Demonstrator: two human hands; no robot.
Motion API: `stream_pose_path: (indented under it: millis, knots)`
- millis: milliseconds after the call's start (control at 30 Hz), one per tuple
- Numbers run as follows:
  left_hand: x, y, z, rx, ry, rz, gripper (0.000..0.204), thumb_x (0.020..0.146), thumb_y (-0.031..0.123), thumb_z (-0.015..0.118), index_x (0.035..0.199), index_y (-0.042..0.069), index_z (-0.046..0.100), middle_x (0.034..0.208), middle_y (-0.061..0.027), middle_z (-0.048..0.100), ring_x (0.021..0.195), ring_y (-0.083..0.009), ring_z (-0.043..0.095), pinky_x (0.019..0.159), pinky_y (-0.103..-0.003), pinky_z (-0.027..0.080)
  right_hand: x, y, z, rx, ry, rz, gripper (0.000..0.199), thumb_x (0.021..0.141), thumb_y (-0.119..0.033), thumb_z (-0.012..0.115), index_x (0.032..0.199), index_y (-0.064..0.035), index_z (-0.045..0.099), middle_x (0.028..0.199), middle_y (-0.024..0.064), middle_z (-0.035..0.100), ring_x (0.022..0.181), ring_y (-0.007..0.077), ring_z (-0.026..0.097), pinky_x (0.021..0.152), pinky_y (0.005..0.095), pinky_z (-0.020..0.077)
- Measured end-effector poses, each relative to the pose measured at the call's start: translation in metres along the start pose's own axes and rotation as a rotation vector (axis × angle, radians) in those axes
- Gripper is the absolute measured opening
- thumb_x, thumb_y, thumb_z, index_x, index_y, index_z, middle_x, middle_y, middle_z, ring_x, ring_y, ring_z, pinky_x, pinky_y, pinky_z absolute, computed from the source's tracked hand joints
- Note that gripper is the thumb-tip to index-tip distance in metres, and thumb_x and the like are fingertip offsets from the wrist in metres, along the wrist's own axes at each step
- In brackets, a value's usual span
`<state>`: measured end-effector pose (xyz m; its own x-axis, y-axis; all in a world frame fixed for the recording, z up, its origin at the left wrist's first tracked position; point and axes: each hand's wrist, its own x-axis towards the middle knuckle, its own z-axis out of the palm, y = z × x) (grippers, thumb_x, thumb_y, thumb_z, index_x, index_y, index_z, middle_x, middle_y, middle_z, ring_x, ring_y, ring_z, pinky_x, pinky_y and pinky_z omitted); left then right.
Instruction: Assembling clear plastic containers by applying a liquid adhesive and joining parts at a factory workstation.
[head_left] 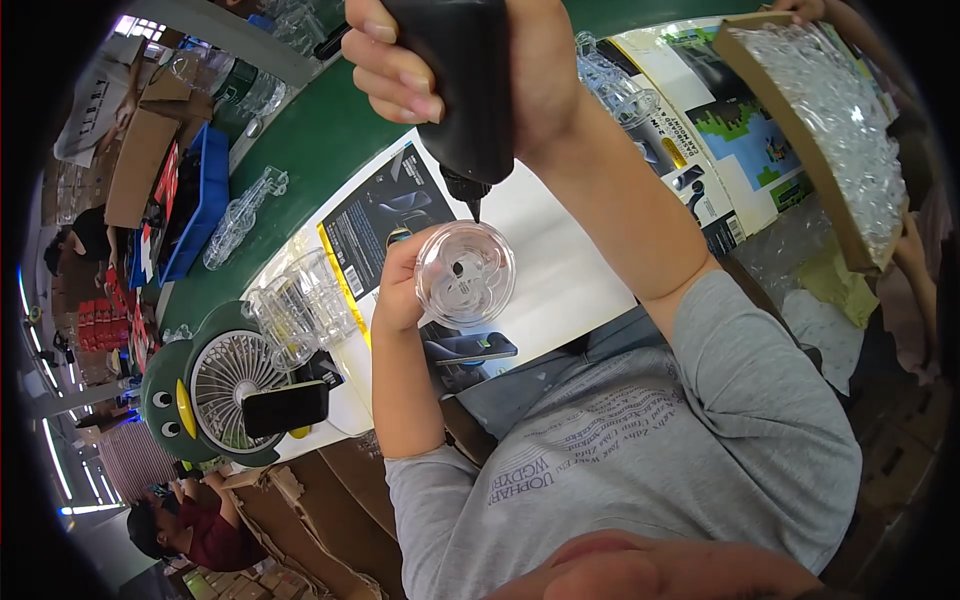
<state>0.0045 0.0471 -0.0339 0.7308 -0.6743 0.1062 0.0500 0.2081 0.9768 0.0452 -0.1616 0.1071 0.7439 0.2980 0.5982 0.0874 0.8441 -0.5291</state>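
Note:
My right hand (545, 95) is wrapped round a black squeeze bottle (450, 75), held upside down with its pointed nozzle downward. The nozzle's tip is at the upper rim of a clear round plastic piece (466, 285); whether they touch I cannot tell. My left hand (400, 288) grips that piece by its left side, the fingers partly behind it. Inside the piece shows a rounded, lobed shape with a small dark spot near its middle. Beneath both hands lies a white sheet of printed card (570, 255).
Clear plastic parts (305, 305) stand on the left beside a green animal-faced fan (215, 385) and a black phone (286, 408). A blue bin (205, 200) is farther left, near another clear part (243, 218). At right, another person's hands hold a cardboard tray (800, 130) of clear pieces.

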Motion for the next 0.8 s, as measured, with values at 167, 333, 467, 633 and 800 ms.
stream_pose_path:
  millis: [167,333,467,633,800]
  knots:
    - [-0.002,-0.002,-0.004,0.073,-0.006,-0.012,0.056,0.083,0.040,0.062,0.111,-0.008,0.057,0.103,-0.0117,0.063,0.094,-0.0179,0.059,0.083,-0.030,0.046,-0.001,0.001,0.005,-0.040,0.017,0.028,0.040,0.092,-0.036,0.034,0.073,-0.0041,0.048,0.052,0.0033,0.046,0.041,0.0110,0.044,0.041,0.0213,0.0400]
    - [0.000,0.007,0.008,0.028,-0.058,-0.013,0.057,0.084,0.041,0.060,0.109,-0.010,0.057,0.096,-0.0131,0.064,0.089,-0.0195,0.060,0.081,-0.031,0.047,0.001,0.005,0.004,0.040,-0.042,0.112,0.040,0.093,-0.035,0.033,0.074,-0.0037,0.048,0.053,0.0042,0.047,0.040,0.0115,0.045,0.041,0.0214,0.0395]
    - [0.005,0.020,0.020,-0.012,-0.131,0.018,0.057,0.085,0.041,0.059,0.108,-0.011,0.057,0.092,-0.0149,0.064,0.084,-0.0211,0.062,0.079,-0.032,0.048,0.000,0.009,0.002,0.046,-0.054,0.149,0.039,0.093,-0.035,0.034,0.074,-0.0038,0.048,0.053,0.0046,0.047,0.042,0.0116,0.046,0.042,0.0222,0.0403]
    - [0.008,0.020,0.014,-0.037,-0.238,-0.003,0.054,0.086,0.038,0.059,0.106,-0.012,0.058,0.090,-0.0163,0.065,0.082,-0.0229,0.063,0.076,-0.032,0.049,0.002,0.016,0.007,-0.057,0.011,0.229,0.041,0.085,-0.034,0.038,0.069,-0.0004,0.054,0.051,0.0066,0.046,0.043,0.0131,0.044,0.043,0.0260,0.0387]
    - [0.007,0.018,0.014,-0.080,-0.250,-0.026,0.052,0.085,0.037,0.059,0.106,-0.011,0.059,0.092,-0.0166,0.065,0.083,-0.0222,0.063,0.076,-0.032,0.049,-0.001,0.015,0.009,-0.038,0.026,0.235,0.039,0.085,-0.034,0.040,0.070,-0.0003,0.054,0.052,0.0066,0.046,0.044,0.0136,0.045,0.045,0.0259,0.0393]
